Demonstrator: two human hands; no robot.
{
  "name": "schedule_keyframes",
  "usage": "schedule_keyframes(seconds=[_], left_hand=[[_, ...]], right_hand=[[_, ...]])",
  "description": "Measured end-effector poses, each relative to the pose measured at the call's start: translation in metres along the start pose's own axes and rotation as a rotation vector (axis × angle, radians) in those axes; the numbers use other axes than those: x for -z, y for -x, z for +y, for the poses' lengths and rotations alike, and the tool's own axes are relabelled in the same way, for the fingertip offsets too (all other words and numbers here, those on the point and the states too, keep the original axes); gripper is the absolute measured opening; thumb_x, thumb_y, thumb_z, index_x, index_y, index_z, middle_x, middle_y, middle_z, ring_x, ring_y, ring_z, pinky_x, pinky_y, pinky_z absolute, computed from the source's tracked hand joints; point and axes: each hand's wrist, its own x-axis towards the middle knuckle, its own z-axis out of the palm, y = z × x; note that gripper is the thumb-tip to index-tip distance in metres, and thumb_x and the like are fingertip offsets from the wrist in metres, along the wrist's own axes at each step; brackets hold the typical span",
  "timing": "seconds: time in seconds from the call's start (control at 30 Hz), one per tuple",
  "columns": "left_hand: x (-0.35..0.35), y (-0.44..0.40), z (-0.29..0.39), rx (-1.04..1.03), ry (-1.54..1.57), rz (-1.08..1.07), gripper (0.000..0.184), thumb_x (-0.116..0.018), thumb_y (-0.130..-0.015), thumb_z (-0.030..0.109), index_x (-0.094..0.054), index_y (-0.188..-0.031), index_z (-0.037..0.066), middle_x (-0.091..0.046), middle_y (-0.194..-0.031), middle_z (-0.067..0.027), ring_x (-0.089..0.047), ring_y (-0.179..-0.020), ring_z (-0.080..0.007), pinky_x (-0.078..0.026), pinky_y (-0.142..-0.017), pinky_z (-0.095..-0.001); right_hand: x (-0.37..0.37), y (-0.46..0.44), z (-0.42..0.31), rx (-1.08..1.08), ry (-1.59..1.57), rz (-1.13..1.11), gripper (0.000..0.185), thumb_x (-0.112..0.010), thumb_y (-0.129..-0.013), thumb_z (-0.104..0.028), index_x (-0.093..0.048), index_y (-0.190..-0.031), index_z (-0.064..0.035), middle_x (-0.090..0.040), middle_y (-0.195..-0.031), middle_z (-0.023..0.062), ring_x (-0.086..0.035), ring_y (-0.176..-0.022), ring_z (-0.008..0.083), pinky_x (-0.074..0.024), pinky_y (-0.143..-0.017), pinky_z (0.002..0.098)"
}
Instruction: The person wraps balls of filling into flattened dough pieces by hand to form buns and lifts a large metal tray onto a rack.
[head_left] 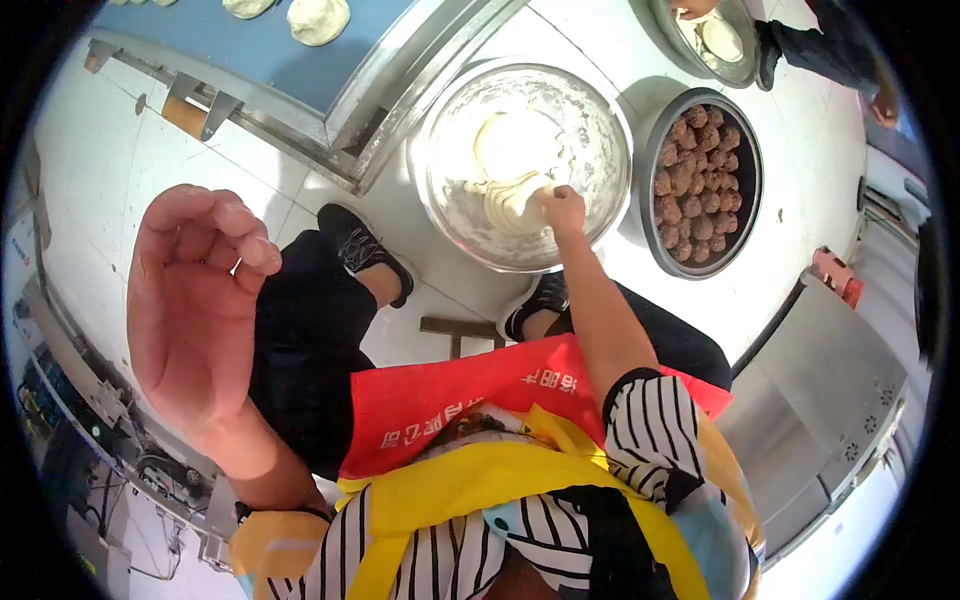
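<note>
My left hand (200, 300) is raised at the left, palm up with its fingers curled loosely and apart, and nothing in it. Down in a large metal bowl (440, 190), my right hand (564, 210) grips the edge of a pale, folded piece of dough (512, 205). A brighter round mass of dough (515, 145) lies just beyond it, and flour coats the bowl's inside. To the right of the bowl stands a dark oval tub (652, 225) holding several brown balls of filling (700, 180).
A blue-topped table (330, 60) with a metal frame carries round dough pieces (318, 20) at the upper left. Another person's hand (693, 8) reaches into a metal basin (745, 70) at the top right. A steel cabinet (800, 390) stands at the right.
</note>
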Motion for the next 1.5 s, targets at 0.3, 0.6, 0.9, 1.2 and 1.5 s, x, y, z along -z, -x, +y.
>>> schedule_keyframes(seconds=[0.3, 0.6, 0.9, 1.2, 1.5], left_hand=[[0.005, 0.000, 0.004, -0.038, -0.002, -0.083, 0.038, -0.042, -0.097, 0.026, -0.044, -0.119, -0.004, -0.053, -0.107, -0.0165, -0.053, -0.094, -0.0220, -0.044, -0.084, -0.0342], [-0.011, -0.010, -0.002, -0.018, -0.198, 0.092, 0.037, -0.047, -0.095, 0.025, -0.049, -0.119, -0.003, -0.060, -0.109, -0.0163, -0.060, -0.097, -0.0213, -0.047, -0.086, -0.0325], [-0.087, 0.008, -0.095, 0.514, 0.579, -0.095, 0.092, -0.027, -0.085, 0.074, -0.035, -0.137, -0.001, -0.044, -0.137, -0.0170, -0.045, -0.124, -0.0295, -0.033, -0.106, -0.0445], [-0.140, 0.024, -0.109, 0.249, 0.502, -0.128, 0.051, -0.039, -0.099, 0.036, -0.037, -0.136, 0.002, -0.045, -0.135, -0.0154, -0.044, -0.124, -0.0295, -0.034, -0.105, -0.0456], [-0.113, -0.003, -0.139, 0.268, 0.895, -0.354, 0.056, -0.038, -0.098, 0.041, -0.031, -0.141, 0.006, -0.035, -0.145, -0.0145, -0.033, -0.133, -0.0311, -0.020, -0.112, -0.0510]], right_hand=[[-0.027, 0.091, 0.015, 0.955, 0.401, 0.134, 0.027, -0.061, -0.063, -0.003, -0.059, -0.089, -0.0131, -0.053, -0.091, 0.0088, -0.051, -0.090, 0.0324, -0.0423, -0.070, 0.0419], [0.021, 0.106, -0.068, 0.455, 0.042, -0.637, 0.019, -0.062, -0.087, -0.016, -0.053, -0.097, -0.0029, -0.058, -0.088, 0.0092, -0.054, -0.082, 0.0187, -0.0449, -0.074, 0.0310], [0.169, 0.230, -0.210, 0.762, -0.296, -0.423, 0.016, -0.063, -0.087, -0.014, -0.054, -0.096, -0.0031, -0.062, -0.077, 0.0031, -0.055, -0.068, 0.0072, -0.0447, -0.060, 0.0247], [0.187, 0.254, -0.168, 0.625, -0.442, -0.328, 0.039, -0.078, -0.074, -0.015, -0.056, -0.103, 0.0006, -0.061, -0.074, 0.0032, -0.057, -0.069, 0.0095, -0.0476, -0.061, 0.0251], [0.289, 0.118, -0.112, 0.577, -0.192, 0.172, 0.037, -0.072, -0.079, -0.020, -0.059, -0.106, 0.0026, -0.065, -0.085, 0.0099, -0.062, -0.070, 0.0155, -0.0506, -0.062, 0.0277]])
